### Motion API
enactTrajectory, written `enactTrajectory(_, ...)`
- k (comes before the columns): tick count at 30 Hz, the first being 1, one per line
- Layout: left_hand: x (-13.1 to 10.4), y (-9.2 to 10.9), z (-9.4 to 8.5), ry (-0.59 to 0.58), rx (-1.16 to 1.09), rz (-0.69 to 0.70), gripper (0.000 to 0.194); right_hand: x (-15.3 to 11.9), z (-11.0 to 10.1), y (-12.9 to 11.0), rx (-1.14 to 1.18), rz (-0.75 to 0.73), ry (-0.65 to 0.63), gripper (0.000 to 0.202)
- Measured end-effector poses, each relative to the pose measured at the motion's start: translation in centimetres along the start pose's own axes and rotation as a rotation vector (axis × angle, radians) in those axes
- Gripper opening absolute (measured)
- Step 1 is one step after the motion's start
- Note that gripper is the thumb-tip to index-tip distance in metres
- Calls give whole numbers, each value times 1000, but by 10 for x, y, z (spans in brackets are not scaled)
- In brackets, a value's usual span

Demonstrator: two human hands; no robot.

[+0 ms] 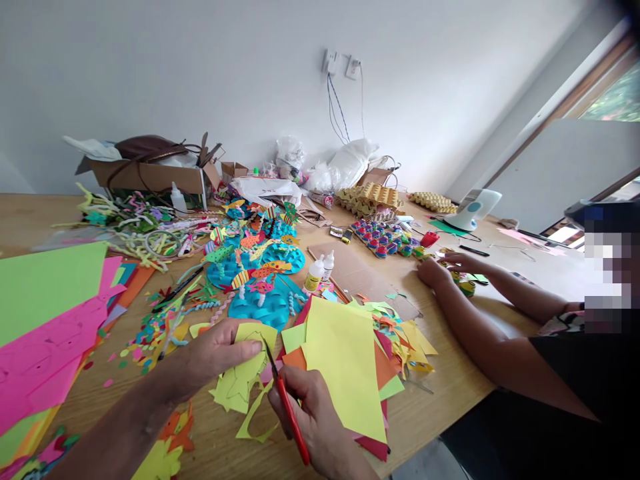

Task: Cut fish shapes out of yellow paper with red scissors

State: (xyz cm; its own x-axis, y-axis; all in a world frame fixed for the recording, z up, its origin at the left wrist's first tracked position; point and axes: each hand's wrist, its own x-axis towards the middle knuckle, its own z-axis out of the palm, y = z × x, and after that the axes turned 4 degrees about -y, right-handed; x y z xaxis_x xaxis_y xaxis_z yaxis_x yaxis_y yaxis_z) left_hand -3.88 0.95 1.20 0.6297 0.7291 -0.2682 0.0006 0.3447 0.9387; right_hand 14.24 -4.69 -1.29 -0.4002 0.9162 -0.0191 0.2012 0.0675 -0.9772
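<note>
My left hand [230,350] pinches a piece of yellow paper [246,380] with outlines drawn on it, thumb on top. In my right hand [313,407] is a pair of red-handled scissors [291,420], its dark blades at the paper's right edge near my left thumb. A curved strip of cut yellow paper [257,420] hangs below the blades. Right beside my right hand lies a stack of coloured paper with a yellow sheet [343,363] on top. Blue painted bases with patterned paper fish [270,270] stand beyond my hands.
Pink paper [50,333] and green sheets lie at left, near scattered confetti dots [150,333]. Glue bottles [315,275] stand mid-table. Pipe cleaners, a cardboard box [150,179] and egg trays [370,197] are farther back. A co-worker's hands [435,270] handle small painted pieces at right.
</note>
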Motion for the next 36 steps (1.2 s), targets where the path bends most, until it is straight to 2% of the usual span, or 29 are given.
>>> enactTrajectory(8, -2, 0, 1, 11, -6, -10, 21, -1, 0, 2, -13, 1, 4, 38)
enactTrajectory(23, 1, -3, -3, -64, -12, -10, 21, -1, -1, 5, -87, -49, 21, 34)
enactTrajectory(36, 0, 2, 1, -17, 11, -24, 24, 0, 2, 6, -7, -3, 46, 36)
